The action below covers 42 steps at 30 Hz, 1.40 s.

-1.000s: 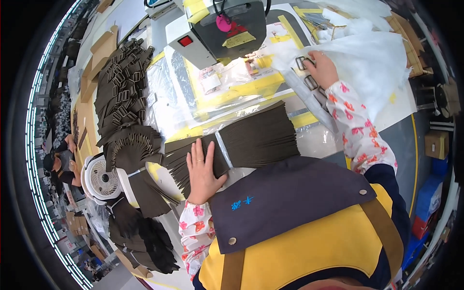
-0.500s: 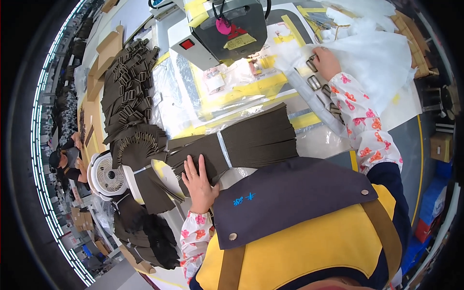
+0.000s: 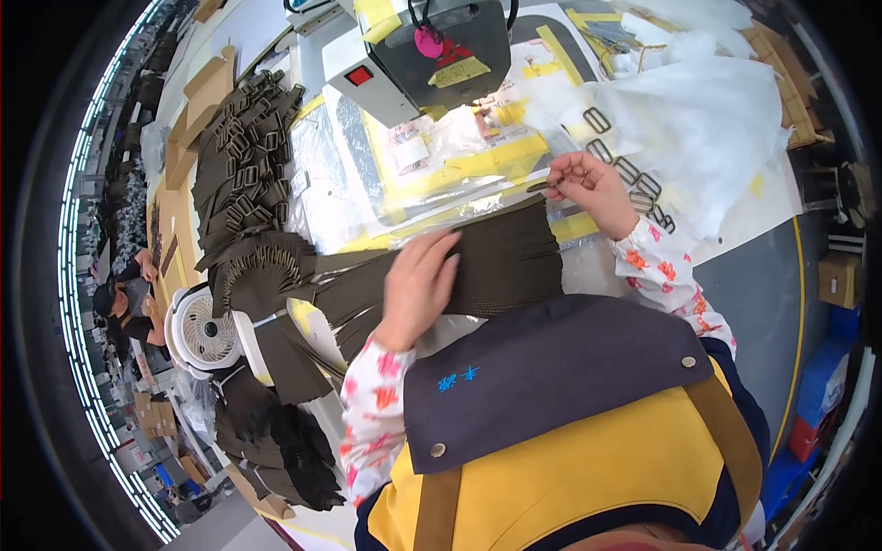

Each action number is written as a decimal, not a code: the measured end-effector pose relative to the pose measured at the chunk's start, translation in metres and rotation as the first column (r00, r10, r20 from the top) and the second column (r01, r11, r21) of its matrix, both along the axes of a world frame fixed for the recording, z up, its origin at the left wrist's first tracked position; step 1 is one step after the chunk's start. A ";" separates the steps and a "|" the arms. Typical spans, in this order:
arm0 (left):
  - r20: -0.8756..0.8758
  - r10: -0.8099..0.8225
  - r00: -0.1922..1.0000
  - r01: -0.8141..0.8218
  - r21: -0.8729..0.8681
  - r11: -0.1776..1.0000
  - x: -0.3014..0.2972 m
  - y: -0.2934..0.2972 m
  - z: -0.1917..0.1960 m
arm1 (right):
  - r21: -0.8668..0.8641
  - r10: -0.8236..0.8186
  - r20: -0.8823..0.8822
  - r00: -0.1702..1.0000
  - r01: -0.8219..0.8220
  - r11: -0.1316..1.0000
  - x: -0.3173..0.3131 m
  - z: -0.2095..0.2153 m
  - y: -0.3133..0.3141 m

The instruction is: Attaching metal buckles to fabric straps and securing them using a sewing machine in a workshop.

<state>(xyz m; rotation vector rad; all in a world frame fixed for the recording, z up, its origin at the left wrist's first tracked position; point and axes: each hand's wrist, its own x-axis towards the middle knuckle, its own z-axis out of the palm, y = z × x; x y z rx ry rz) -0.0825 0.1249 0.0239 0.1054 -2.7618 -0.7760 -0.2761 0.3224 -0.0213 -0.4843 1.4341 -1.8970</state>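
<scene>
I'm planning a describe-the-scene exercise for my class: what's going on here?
A person's left hand rests on a spread of dark fabric strips. The right hand, near the far right end of the strips, pinches what looks like a metal buckle, seen edge-on. More loose buckles lie just right of that hand. Off to the left is a pile of strips with buckles; a machine stands opposite the person.

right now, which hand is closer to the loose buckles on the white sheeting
Right. The right hand is just left of the loose buckles; the left hand is farther left, on the dark strips.
</scene>
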 end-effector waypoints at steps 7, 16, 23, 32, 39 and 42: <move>0.236 -0.304 0.923 0.271 0.165 0.948 -0.088 0.011 -0.049 | 0.034 -0.127 -0.338 0.932 0.147 0.989 0.015 -0.004 0.023; 0.050 -0.041 0.998 0.005 0.566 0.825 -0.083 -0.011 -0.037 | 0.022 -0.071 0.046 0.996 0.070 0.997 0.014 0.012 0.001; 0.146 -0.163 0.976 0.000 0.747 0.665 -0.076 -0.021 -0.027 | 0.001 0.158 0.089 0.984 -0.158 0.987 0.011 0.014 -0.030; 0.051 -0.060 0.997 0.013 0.653 0.757 -0.077 -0.006 -0.030 | -0.017 0.138 0.177 0.975 -0.138 0.990 0.013 0.002 -0.059; 0.088 -0.011 0.996 -0.052 0.675 0.736 -0.068 -0.004 -0.022 | -0.123 0.143 0.155 0.978 -0.125 0.985 0.024 0.003 -0.067; 0.005 0.094 0.996 -0.069 0.717 0.694 -0.069 0.001 -0.028 | -0.007 0.083 0.029 0.996 -0.082 0.997 0.029 -0.004 -0.065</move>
